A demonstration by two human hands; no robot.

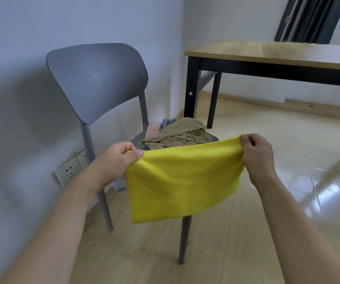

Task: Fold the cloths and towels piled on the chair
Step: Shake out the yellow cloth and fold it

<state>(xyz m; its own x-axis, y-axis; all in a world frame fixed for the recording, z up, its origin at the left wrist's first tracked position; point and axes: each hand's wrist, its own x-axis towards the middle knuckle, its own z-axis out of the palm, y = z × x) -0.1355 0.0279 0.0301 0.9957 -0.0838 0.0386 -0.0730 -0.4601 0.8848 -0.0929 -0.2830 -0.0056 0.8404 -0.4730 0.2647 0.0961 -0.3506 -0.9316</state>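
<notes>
A yellow cloth (183, 181) hangs in the air in front of the grey chair (97, 78), stretched flat along its top edge. My left hand (120, 158) pinches its upper left corner and my right hand (257, 152) pinches its upper right corner. Behind the cloth, a pile lies on the chair seat: a brown towel with a flower pattern (177, 134) on top, with a pink cloth (152, 129) and a grey cloth (168, 123) partly hidden beneath it. The yellow cloth covers most of the seat.
A wooden table with black legs (267, 56) stands at the back right. A white wall with power sockets (70, 171) runs along the left. Dark curtains (312, 17) hang in the far corner. Pale wood floor (247, 242) stretches in front and to the right.
</notes>
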